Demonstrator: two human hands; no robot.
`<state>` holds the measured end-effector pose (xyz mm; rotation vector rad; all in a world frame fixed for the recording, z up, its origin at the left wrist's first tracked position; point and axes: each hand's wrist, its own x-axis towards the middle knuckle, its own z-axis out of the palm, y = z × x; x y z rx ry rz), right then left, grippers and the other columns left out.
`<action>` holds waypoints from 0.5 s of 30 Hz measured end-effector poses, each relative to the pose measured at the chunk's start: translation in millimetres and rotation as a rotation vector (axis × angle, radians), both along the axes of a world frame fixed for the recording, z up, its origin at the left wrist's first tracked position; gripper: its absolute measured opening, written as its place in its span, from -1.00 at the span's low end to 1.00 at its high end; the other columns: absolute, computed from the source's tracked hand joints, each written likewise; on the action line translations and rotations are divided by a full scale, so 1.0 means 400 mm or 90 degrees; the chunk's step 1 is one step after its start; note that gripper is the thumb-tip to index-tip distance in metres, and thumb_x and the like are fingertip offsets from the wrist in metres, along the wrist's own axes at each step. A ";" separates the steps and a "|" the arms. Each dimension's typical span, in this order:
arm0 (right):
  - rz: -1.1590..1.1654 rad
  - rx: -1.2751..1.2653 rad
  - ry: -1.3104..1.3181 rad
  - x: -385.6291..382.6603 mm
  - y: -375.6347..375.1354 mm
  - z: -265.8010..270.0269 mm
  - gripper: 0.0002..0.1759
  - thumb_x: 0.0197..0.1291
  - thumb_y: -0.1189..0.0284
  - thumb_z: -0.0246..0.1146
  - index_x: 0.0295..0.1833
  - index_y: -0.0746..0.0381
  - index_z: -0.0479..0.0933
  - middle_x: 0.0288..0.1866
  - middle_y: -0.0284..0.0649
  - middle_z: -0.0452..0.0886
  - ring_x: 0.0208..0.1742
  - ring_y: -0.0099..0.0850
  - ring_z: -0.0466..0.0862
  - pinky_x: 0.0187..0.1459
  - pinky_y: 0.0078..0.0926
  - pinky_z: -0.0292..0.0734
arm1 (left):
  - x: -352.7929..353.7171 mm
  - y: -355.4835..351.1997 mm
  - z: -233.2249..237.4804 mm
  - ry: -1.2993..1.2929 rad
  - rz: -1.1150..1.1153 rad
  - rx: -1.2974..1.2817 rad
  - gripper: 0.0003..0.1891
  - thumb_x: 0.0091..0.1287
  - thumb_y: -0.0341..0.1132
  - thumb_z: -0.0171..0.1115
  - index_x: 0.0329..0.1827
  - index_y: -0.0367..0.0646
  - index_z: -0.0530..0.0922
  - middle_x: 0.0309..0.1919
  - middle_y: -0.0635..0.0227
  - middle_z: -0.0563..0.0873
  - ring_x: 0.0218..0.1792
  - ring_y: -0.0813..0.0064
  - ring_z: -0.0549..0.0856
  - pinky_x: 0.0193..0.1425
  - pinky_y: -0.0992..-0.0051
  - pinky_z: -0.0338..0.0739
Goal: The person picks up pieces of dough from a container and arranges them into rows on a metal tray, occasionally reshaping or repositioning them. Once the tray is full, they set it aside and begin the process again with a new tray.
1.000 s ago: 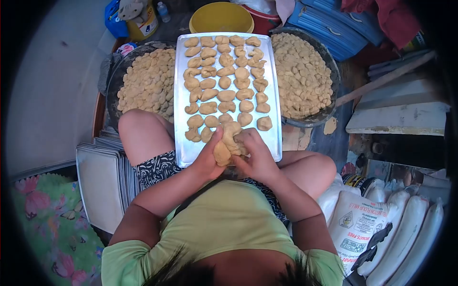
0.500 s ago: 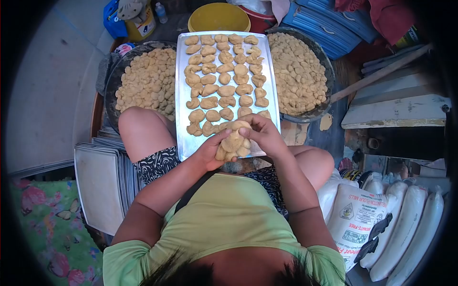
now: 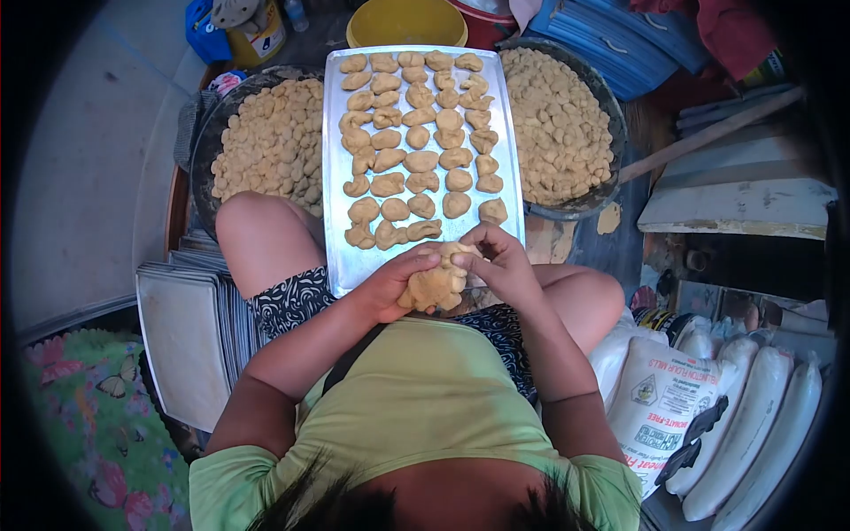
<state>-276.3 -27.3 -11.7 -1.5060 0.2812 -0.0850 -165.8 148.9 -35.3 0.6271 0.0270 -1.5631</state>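
Note:
Over the tray's near edge, my left hand is wrapped round a clump of tan dough made up of several soft lumps. My right hand meets it from the other side, thumb and fingers pinching the upper right part of the clump. Just beyond my hands lies the silver metal tray, carrying rows of small uneven dough pieces. The nearest pieces sit close to my fingers, in a short row at lower left. My palms and the underside of the clump are hidden.
Large round basins heaped with dough lumps flank the tray, left and right. A yellow tub stands behind it. Stacked trays are by my left knee; flour sacks lie at right. A wooden pole slants at upper right.
My right hand has shifted slightly right and down, its fingers now pinching the clump's upper right. The clump has turned in my left hand, showing a broader smooth side. The view has shifted slightly.

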 end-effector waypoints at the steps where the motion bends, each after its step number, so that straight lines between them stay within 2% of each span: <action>1: -0.021 0.017 -0.035 -0.001 0.000 -0.001 -0.81 0.26 0.50 0.33 -0.09 0.29 0.49 -0.21 -0.35 0.58 -0.14 -0.64 0.57 -0.09 -0.64 0.50 | -0.001 0.002 -0.006 -0.031 -0.035 0.044 -0.52 0.38 -0.10 0.13 0.31 -0.03 0.35 -0.02 0.25 0.64 -0.20 0.36 0.70 -0.48 0.48 0.57; 2: -0.022 0.018 -0.035 0.000 -0.004 0.000 -0.81 0.26 0.50 0.33 -0.09 0.29 0.49 -0.21 -0.35 0.58 -0.14 -0.64 0.57 -0.09 -0.64 0.50 | -0.002 0.006 -0.008 -0.030 -0.037 0.045 -0.52 0.38 -0.10 0.13 0.31 -0.03 0.35 -0.02 0.25 0.64 -0.20 0.36 0.70 -0.48 0.48 0.57; 4: -0.173 0.142 -0.035 0.004 -0.018 0.005 -0.83 0.28 0.52 0.30 -0.09 0.31 0.49 -0.22 -0.35 0.56 -0.14 -0.63 0.57 -0.06 -0.64 0.48 | -0.005 0.014 -0.005 0.020 -0.039 0.029 -0.51 0.37 -0.11 0.13 0.31 -0.07 0.34 -0.05 0.24 0.65 -0.21 0.37 0.69 -0.49 0.48 0.57; 5: -0.204 0.100 -0.091 0.005 -0.019 -0.011 -0.86 0.31 0.54 0.26 -0.08 0.33 0.48 -0.18 -0.32 0.57 -0.13 -0.60 0.58 -0.05 -0.63 0.49 | -0.006 0.018 -0.010 0.020 -0.039 0.029 -0.51 0.37 -0.11 0.13 0.31 -0.07 0.34 -0.05 0.24 0.65 -0.21 0.37 0.69 -0.49 0.48 0.57; 9: -0.292 0.001 -0.096 0.006 0.006 -0.037 -0.88 0.33 0.54 0.22 -0.08 0.33 0.49 -0.17 -0.32 0.57 -0.14 -0.57 0.58 -0.03 -0.62 0.49 | -0.004 0.048 -0.060 0.118 -0.031 -0.003 -0.53 0.36 -0.12 0.12 0.27 -0.10 0.36 -0.03 0.22 0.64 -0.23 0.37 0.70 -0.51 0.50 0.56; 11: -0.448 -0.134 -0.159 0.007 -0.009 -0.061 -0.89 0.34 0.54 0.21 -0.06 0.32 0.49 -0.16 -0.33 0.58 -0.12 -0.55 0.58 -0.03 -0.58 0.50 | 0.002 0.073 -0.073 0.162 -0.038 -0.001 -0.55 0.36 -0.12 0.12 0.25 -0.09 0.38 -0.03 0.21 0.65 -0.22 0.36 0.71 -0.51 0.52 0.57; 14: -0.437 -0.221 -0.173 0.008 -0.023 -0.044 -0.92 0.30 0.55 0.22 -0.11 0.30 0.53 -0.19 -0.29 0.60 -0.09 -0.48 0.58 0.00 -0.53 0.48 | 0.011 0.095 -0.057 0.164 -0.018 -0.003 -0.52 0.36 -0.13 0.10 0.29 -0.13 0.36 0.02 0.19 0.62 -0.22 0.36 0.71 -0.55 0.55 0.57; 15: -0.319 -0.446 -0.183 0.009 -0.031 -0.060 -0.93 0.22 0.59 0.25 -0.18 0.27 0.56 -0.24 -0.20 0.61 -0.10 -0.31 0.59 -0.04 -0.44 0.50 | 0.012 0.097 -0.054 0.136 -0.011 -0.011 -0.51 0.36 -0.12 0.10 0.29 -0.15 0.35 0.03 0.19 0.62 -0.22 0.37 0.71 -0.56 0.55 0.57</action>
